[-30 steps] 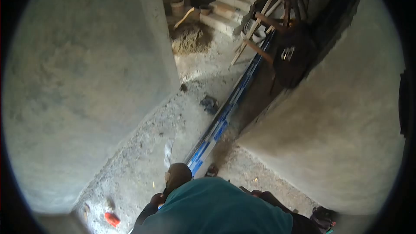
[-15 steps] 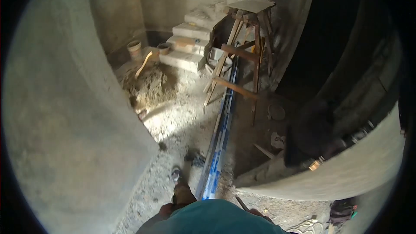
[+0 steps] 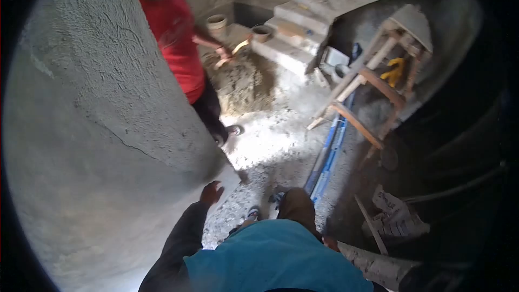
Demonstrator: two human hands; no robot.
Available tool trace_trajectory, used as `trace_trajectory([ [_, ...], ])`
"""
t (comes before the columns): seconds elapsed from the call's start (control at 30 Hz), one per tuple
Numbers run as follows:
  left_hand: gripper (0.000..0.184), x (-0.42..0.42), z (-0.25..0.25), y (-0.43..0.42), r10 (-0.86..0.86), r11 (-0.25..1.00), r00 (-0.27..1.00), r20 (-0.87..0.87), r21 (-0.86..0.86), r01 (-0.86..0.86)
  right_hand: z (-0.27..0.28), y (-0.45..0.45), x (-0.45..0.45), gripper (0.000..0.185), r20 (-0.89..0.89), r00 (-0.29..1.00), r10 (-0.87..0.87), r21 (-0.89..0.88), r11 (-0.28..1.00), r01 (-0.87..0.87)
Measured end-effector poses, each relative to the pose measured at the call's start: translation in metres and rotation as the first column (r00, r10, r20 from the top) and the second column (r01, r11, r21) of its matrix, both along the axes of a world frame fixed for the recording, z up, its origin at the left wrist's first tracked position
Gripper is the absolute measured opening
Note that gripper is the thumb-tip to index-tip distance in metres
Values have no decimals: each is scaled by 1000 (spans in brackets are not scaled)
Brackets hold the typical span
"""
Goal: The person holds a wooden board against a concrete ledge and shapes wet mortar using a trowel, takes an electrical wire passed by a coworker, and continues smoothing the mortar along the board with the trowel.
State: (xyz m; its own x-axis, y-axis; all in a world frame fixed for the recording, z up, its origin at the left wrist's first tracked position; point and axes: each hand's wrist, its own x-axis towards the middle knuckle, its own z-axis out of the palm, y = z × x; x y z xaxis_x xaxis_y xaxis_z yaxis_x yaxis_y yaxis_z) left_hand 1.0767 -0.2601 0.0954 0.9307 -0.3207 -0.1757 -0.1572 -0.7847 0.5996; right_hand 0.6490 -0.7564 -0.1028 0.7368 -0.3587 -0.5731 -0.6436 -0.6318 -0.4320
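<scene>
The left hand (image 3: 211, 193) stands out beside the wall (image 3: 119, 92), fingers loosely spread and nothing in them; whether it touches the surface I cannot tell. The right hand (image 3: 331, 244) is low at the body, partly behind the shirt (image 3: 286, 257), so its grip cannot be told. The wall rises just left of the left hand; its lower face looks smooth and done, while the band above is coarse and seems less finished. The strips (image 3: 324, 167) lie on the floor ahead of the legs and run under the stand (image 3: 373, 81), apparently unfixed, and the heap (image 3: 240, 84) by the stairs (image 3: 289, 40) looks unspent. Compared with half a second ago, a person in red (image 3: 175, 38) is now in view behind the wall's edge, one hand (image 3: 223, 53) at the handle (image 3: 241, 46) over the heap. The left hand, then close to the thigh, is now out to the side; the bar then beside the right hand no longer shows, and the sack (image 3: 397, 216) is plainer to see
</scene>
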Motion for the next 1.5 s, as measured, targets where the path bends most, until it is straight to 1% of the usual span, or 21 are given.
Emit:
trace_trajectory([
  [0.07,47,-6,-14,-7,52,998,997,-63,39,-50,66,-3,110,20,-138,839,-526,224,809,544],
  [0.2,47,-36,-33,5,48,994,957,-285,111,-17,144,-4,261,25,-138,689,-712,407,593,694],
  [0.23,42,-46,-46,11,35,994,946,-321,108,0,161,-10,289,27,-127,651,-749,618,453,642],
  [0.3,36,-75,-122,44,68,997,933,-352,47,-54,203,-10,361,27,-70,770,-634,478,656,584],
  [0.37,35,-90,-145,58,-145,932,986,-81,323,164,218,-25,421,27,-50,821,-569,484,705,518],
  [0.43,36,-90,-121,34,380,900,923,-62,256,-353,237,-36,480,26,-80,890,-449,507,750,424],
  [0.5,35,-81,-100,3,539,832,824,-174,264,-488,238,-49,523,25,-110,906,-409,508,760,405],
  [0.57,31,-53,-86,-30,366,923,902,-229,209,-322,237,-70,560,24,-142,925,-352,510,775,373],
  [0.63,26,-13,-27,-90,490,869,871,-47,111,-483,240,-76,591,24,-180,929,-324,587,722,365],
  [0.73,24,17,-58,-120,313,921,920,238,161,-355,264,-73,635,24,-299,902,-313,581,690,432],
  [0.77,40,26,-44,-149,748,620,639,-179,-153,-769,264,-75,647,23,-346,884,-315,581,668,465],
  [0.83,49,32,-35,-162,738,662,664,-121,-63,-747,250,-85,666,26,-390,869,-306,595,636,491],
  [0.9,56,40,-19,-169,883,424,427,-193,-59,-904,246,-90,686,27,-432,849,-305,583,624,520],
  [0.93,46,33,-20,-161,857,238,333,-393,-271,-933,247,-88,694,28,-443,825,-352,574,595,562],
  [1.0,29,20,-23,-144,647,-354,165,-745,-484,-800,246,-90,710,29,-470,783,-408,568,539,622],
  [1.03,25,19,0,-141,493,-583,276,-825,-549,-599,247,-90,715,30,-453,815,-360,627,522,579],
  [1.1,35,31,29,-135,459,-805,-85,-884,-374,-461,258,-76,732,28,-502,730,-464,554,476,683],
  [1.2,34,30,23,-129,910,-409,-223,-349,-674,-615,254,-71,752,26,-471,745,-472,589,461,664],
  [1.37,38,33,21,-100,780,-623,-411,-471,-648,-439,246,-85,788,20,-372,767,-524,743,328,584],
  [1.47,40,40,30,-87,715,-696,-463,-524,-600,-395,279,-67,803,47,-410,711,-571,806,139,576],
  [1.5,40,43,31,-84,698,-713,-472,-539,-585,-388,257,-82,800,54,-424,833,-355,854,150,499],
])
